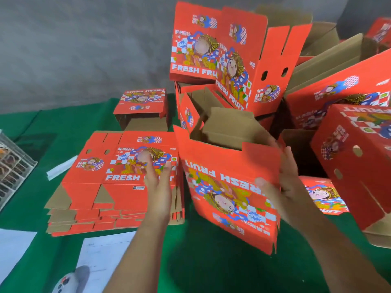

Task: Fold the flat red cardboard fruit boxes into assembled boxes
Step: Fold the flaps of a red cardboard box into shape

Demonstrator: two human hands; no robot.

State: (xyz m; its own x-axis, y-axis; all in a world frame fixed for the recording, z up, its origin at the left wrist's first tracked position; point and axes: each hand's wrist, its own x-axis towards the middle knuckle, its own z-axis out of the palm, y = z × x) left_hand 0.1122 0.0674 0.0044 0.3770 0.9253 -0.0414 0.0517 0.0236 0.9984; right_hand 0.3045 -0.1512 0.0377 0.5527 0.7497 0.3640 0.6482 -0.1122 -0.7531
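A part-folded red fruit box stands opened out in front of me, print upside down, brown inner flaps showing at its top. My right hand holds its right edge, thumb on the printed front and fingers round the side. My left hand hovers flat with straight fingers just left of the box, over a stack of flat red boxes on the green table. Whether it touches the box is unclear.
Assembled and half-assembled red boxes pile up behind and to the right. One small folded box sits behind the stack. White paper sheets and a clear rack lie at the left on the green cloth.
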